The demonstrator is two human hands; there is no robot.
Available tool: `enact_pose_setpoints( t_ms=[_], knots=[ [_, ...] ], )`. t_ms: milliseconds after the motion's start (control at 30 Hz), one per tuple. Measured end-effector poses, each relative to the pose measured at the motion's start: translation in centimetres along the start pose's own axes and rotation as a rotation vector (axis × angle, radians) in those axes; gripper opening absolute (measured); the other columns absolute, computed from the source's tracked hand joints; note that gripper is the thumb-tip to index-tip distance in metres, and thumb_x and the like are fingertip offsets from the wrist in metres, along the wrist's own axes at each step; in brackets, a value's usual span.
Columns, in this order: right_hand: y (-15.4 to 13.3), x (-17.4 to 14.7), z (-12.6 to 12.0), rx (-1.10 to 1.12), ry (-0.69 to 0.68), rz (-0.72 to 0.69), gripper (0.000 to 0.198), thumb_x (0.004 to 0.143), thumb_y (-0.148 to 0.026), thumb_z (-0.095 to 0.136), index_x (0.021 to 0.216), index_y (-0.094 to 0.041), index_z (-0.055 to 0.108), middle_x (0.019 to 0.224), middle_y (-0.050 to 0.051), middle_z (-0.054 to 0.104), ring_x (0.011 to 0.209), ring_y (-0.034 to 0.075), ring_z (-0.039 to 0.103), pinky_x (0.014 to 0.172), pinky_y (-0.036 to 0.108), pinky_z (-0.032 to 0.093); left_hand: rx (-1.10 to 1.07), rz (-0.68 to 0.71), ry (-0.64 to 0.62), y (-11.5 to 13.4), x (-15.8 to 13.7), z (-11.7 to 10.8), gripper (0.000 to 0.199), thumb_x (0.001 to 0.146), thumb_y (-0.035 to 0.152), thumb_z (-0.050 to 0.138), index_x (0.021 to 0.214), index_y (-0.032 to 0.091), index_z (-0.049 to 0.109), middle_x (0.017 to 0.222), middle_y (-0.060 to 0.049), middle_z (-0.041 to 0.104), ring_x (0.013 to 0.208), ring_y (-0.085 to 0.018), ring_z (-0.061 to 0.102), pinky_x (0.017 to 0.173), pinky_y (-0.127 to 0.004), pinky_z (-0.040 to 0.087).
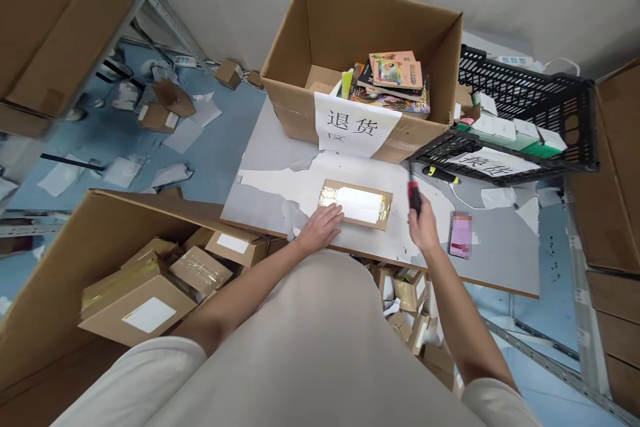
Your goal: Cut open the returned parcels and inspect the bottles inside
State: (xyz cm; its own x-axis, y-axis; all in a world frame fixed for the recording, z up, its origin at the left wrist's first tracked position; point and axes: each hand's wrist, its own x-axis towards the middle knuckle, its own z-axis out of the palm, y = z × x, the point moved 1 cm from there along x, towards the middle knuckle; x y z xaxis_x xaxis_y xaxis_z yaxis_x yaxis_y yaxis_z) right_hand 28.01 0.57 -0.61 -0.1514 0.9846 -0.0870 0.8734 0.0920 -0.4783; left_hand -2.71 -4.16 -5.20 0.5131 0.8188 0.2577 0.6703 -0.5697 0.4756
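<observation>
A flat cardboard parcel (355, 204) with a white label and shiny tape at its ends lies on the table in front of me. My left hand (321, 225) rests on its near left corner, fingers stretched out and fairly flat. To the right of the parcel, my right hand (423, 221) is wrapped round a red-and-black handled tool (414, 197). A thin dark shaft or blade points away from me; it is blurred, so its exact kind is unclear. The tool is apart from the parcel.
Behind the parcel stands an open carton (295, 107) holding books. A black plastic crate (583, 127) with small boxes is at the right. A phone (460, 235) and a black-and-yellow tool (440, 175) lie on the table (510, 260). A large carton (55, 260) of parcels is at left.
</observation>
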Motion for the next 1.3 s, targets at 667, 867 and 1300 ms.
enact_pose_setpoints(
  t_ms=[667,867,1300],
  knots=[
    [-10.8,6.1,0.2,-0.541,-0.679,-0.568,0.064,0.092,-0.013,0.035,0.147,-0.039,0.015,0.116,0.007,0.057,0.09,0.019,0.062,0.071,0.027,0.041,0.036,0.105,0.069,-1.3,-0.1,3.9,0.04,0.093,0.011,0.037,0.132,0.013,0.045,0.133,-0.014,0.054,0.135,-0.02,0.038,0.108,-0.043,0.038],
    [-12.1,5.5,-0.3,-0.653,-0.754,-0.512,0.072,0.089,-0.012,0.038,0.148,-0.037,0.006,0.108,0.01,0.061,0.085,0.022,0.065,0.073,0.029,0.042,-0.009,0.086,-0.01,-1.4,-0.3,3.5,0.04,0.093,0.013,0.035,0.133,0.014,0.045,0.134,-0.014,0.053,0.134,-0.021,0.038,0.107,-0.045,0.039],
    [-12.2,5.7,-1.1,-0.695,-0.758,-0.532,0.08,0.084,-0.008,0.043,0.148,-0.039,0.006,0.108,0.008,0.062,0.086,0.022,0.066,0.071,0.028,0.041,0.01,0.094,-0.069,-1.8,-0.2,3.3,0.044,0.092,0.007,0.034,0.134,0.014,0.043,0.135,-0.013,0.052,0.136,-0.02,0.036,0.108,-0.043,0.037]
  ],
)
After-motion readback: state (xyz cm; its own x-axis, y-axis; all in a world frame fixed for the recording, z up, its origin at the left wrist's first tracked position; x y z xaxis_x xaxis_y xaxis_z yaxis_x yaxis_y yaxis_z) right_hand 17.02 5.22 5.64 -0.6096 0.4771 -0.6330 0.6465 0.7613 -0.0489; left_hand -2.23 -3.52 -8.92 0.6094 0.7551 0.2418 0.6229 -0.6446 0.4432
